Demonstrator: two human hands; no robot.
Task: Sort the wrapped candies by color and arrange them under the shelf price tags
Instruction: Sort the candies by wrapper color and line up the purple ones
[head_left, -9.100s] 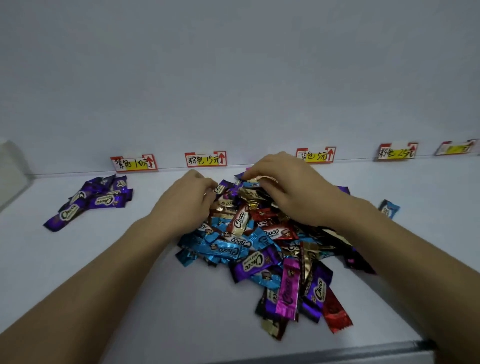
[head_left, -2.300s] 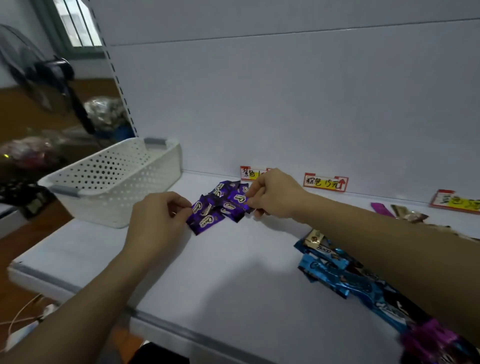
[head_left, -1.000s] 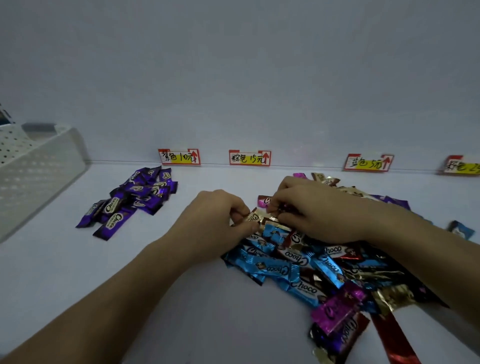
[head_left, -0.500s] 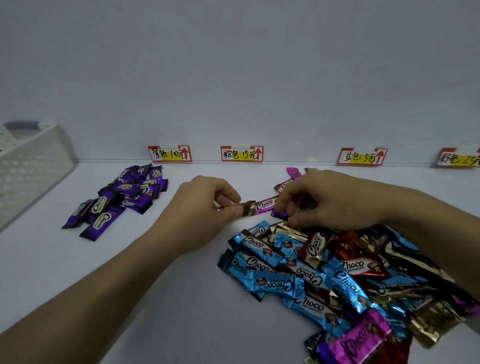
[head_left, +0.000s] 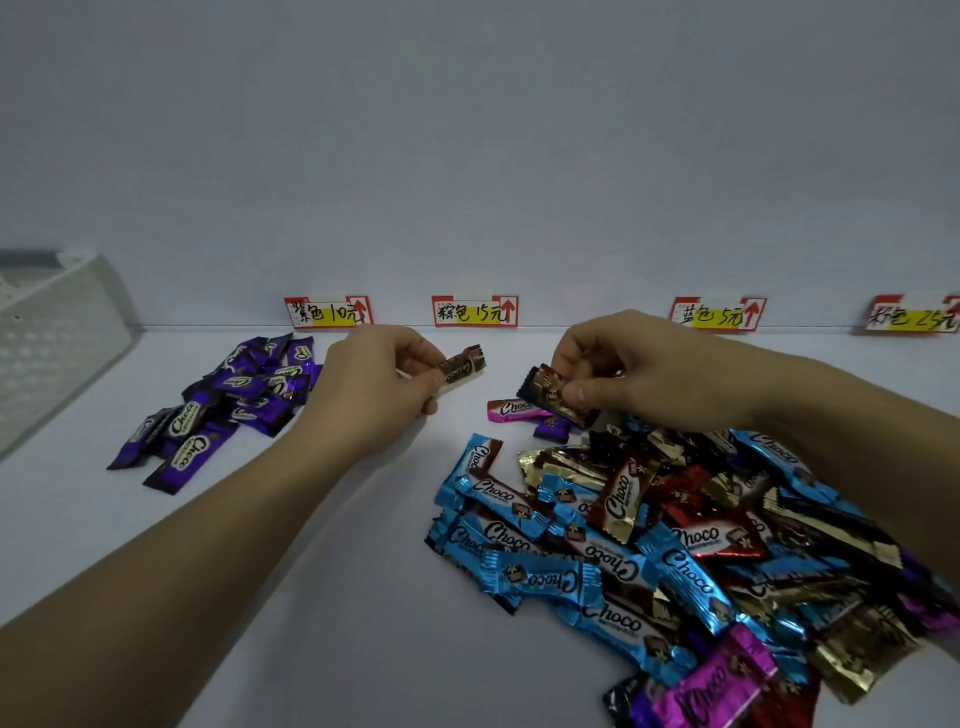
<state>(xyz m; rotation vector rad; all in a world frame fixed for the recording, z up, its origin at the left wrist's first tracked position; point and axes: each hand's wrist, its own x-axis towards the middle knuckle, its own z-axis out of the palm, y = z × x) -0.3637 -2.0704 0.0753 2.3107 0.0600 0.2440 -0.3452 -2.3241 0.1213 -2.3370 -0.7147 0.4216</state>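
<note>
My left hand (head_left: 371, 387) pinches a brown candy (head_left: 464, 365) just below the second price tag (head_left: 475, 311). My right hand (head_left: 639, 371) pinches another brown candy (head_left: 551, 393) at the far edge of the mixed pile (head_left: 649, 540) of blue, red, gold, pink and purple wrappers. A sorted heap of purple candies (head_left: 228, 405) lies under the first price tag (head_left: 328, 312). One pink candy (head_left: 514, 409) lies loose on the shelf between my hands.
A white perforated basket (head_left: 57, 338) stands at the far left on the shelf. Two more price tags, the third (head_left: 718, 313) and the fourth (head_left: 910, 315), are stuck along the back wall to the right. The shelf surface (head_left: 337, 597) is pale grey.
My left hand has lifted its brown candy up and back toward the second tag. My right hand has come off the pile holding a second brown candy.
</note>
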